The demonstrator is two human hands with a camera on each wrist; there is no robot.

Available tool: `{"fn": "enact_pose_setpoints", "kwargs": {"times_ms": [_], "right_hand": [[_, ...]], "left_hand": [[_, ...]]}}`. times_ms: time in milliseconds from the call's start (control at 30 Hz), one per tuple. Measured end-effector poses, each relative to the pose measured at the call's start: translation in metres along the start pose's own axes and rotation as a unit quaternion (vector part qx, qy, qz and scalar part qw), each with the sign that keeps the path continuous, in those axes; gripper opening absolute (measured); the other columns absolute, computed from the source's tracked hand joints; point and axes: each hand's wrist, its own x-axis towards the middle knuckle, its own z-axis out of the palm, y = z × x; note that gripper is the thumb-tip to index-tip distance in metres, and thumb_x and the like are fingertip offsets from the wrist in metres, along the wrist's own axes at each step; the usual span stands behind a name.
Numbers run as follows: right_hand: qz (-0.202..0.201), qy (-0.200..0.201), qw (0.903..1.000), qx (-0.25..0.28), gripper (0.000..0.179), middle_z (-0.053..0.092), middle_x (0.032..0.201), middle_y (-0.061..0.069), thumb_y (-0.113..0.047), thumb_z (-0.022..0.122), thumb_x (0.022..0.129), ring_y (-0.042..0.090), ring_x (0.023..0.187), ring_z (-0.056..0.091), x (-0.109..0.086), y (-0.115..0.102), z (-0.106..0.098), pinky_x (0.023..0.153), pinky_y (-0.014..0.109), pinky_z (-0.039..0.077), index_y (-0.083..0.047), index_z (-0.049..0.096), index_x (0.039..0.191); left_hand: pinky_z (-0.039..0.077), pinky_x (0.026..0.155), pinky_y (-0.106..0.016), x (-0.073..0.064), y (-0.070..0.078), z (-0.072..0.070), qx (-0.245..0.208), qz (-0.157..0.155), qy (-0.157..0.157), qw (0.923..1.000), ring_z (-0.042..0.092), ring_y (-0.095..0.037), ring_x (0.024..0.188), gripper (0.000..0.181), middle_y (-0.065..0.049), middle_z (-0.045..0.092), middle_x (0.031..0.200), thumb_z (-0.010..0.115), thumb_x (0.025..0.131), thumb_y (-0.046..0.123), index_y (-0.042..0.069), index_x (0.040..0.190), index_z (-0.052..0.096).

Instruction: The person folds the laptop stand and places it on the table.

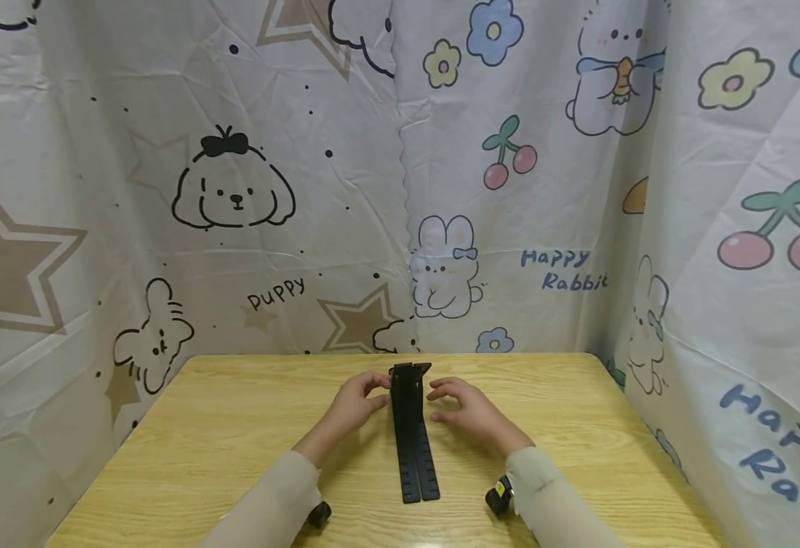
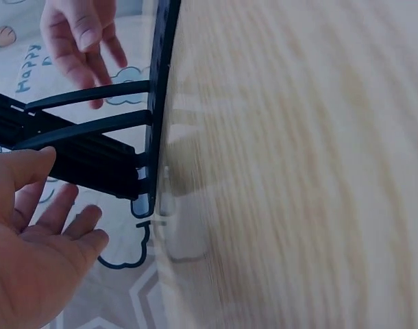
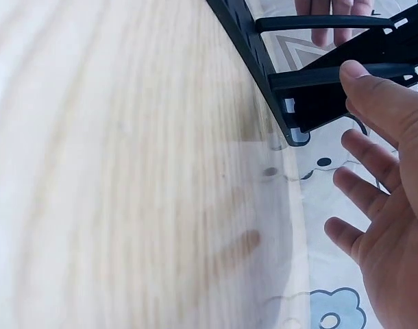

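Between both hands (image 1: 357, 401) (image 1: 470, 412), black stand (image 1: 408, 430)

A black stand (image 1: 406, 430) bars the way between the hands (image 1: 357, 401); the table (image 1: 235, 418) offers room outward, depth behind unclear.

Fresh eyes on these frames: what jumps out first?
The black slotted stand catches the eye first, about midway across the yellow wood-grain tabletop, between the bare left hand and the bare right hand. Next comes the off-white cartoon-printed cloth backdrop, hanging behind and along both sides.
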Motion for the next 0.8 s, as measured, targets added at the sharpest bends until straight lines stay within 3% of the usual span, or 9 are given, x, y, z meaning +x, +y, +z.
{"fn": "enact_pose_setpoints", "kwargs": {"times_ms": [233, 533, 800], "right_hand": [[0.005, 0.001, 0.9999, 0.015, 0.026, 0.054, 0.150, 0.005, -0.012, 0.080, 0.090, 0.034, 0.145, 0.043, 0.007, 0.004, 0.003, 0.120, 0.057, 0.032, -0.013, 0.074, 0.115], [-0.008, 0.005, 0.9996, 0.027, 0.021, 0.052, 0.151, 0.010, -0.010, 0.081, 0.087, 0.038, 0.144, 0.044, 0.011, 0.003, 0.007, 0.119, 0.058, 0.033, -0.013, 0.074, 0.106], [-0.005, 0.019, 0.9998, 0.008, 0.016, 0.051, 0.153, 0.010, -0.012, 0.084, 0.084, 0.037, 0.144, 0.044, 0.021, 0.000, 0.013, 0.120, 0.055, 0.034, -0.017, 0.072, 0.094]], "left_hand": [[0.037, 0.115, -0.062, -0.005, 0.001, 0.003, 0.059, 0.003, -0.017, 0.9981, 0.047, -0.041, 0.140, 0.017, -0.016, 0.060, 0.143, 0.078, 0.090, 0.011, 0.006, 0.105, 0.071], [0.035, 0.116, -0.062, 0.004, -0.002, 0.013, 0.100, 0.017, -0.031, 0.9944, 0.045, -0.044, 0.141, 0.015, -0.018, 0.053, 0.150, 0.084, 0.084, 0.012, 0.012, 0.091, 0.071], [0.033, 0.117, -0.062, 0.005, -0.001, 0.016, 0.099, 0.009, -0.036, 0.9944, 0.045, -0.044, 0.141, 0.013, -0.016, 0.053, 0.150, 0.081, 0.086, 0.007, 0.013, 0.090, 0.071]]}}
